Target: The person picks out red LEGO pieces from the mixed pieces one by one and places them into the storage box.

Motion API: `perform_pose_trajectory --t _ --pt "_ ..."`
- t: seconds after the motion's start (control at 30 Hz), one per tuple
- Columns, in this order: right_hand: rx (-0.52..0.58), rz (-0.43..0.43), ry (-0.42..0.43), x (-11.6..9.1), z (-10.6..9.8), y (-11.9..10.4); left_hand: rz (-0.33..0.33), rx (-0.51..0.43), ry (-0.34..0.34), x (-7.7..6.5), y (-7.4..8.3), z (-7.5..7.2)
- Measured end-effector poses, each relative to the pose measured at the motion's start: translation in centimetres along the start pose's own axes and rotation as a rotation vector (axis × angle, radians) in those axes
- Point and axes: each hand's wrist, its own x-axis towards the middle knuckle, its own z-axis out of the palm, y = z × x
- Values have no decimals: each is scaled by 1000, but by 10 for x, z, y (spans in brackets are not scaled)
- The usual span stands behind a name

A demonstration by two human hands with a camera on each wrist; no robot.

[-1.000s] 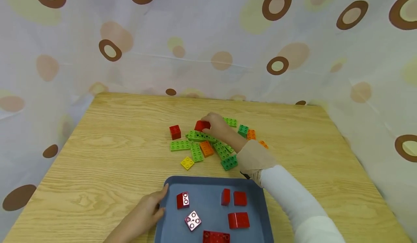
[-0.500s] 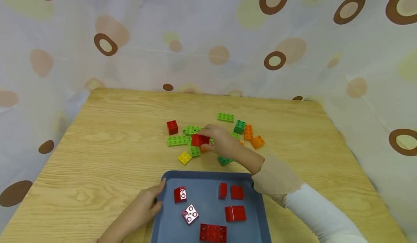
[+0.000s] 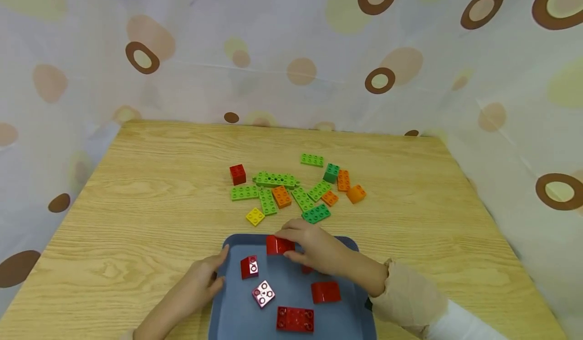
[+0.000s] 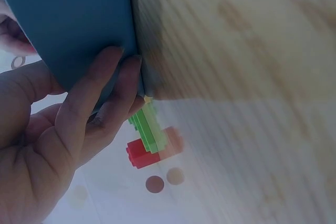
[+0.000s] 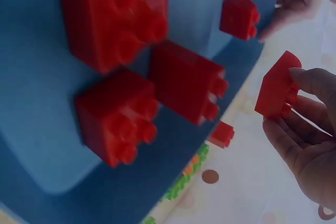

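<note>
My right hand pinches a red toy brick with a rounded top between thumb and fingers, over the far edge of a blue-grey tray. In the right wrist view, the studs of this held brick face the palm. My left hand holds the tray's left wall near the far corner; in the left wrist view its fingers press the outer side. Several red bricks lie apart in the tray, among them a curved brick and a long brick. Another red brick is mostly hidden under my right hand.
Beyond the tray, loose bricks lie on the wooden table: several light green plates, a dark green brick, orange pieces, a yellow piece and a red brick. A patterned cloth hangs behind.
My right hand has lifted the red brick from among the loose bricks and carried it toward me, over the tray's far edge. The left hand stays on the tray.
</note>
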Motion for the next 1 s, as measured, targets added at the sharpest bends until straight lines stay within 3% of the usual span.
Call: perform_pose_trajectory --t 0.3,1.0 --pt "23 31 -103 -5 24 3 -32 -3 -14 2 0 1" --pt "-23 82 -183 5 43 6 -66 -26 -24 2 3 -2"
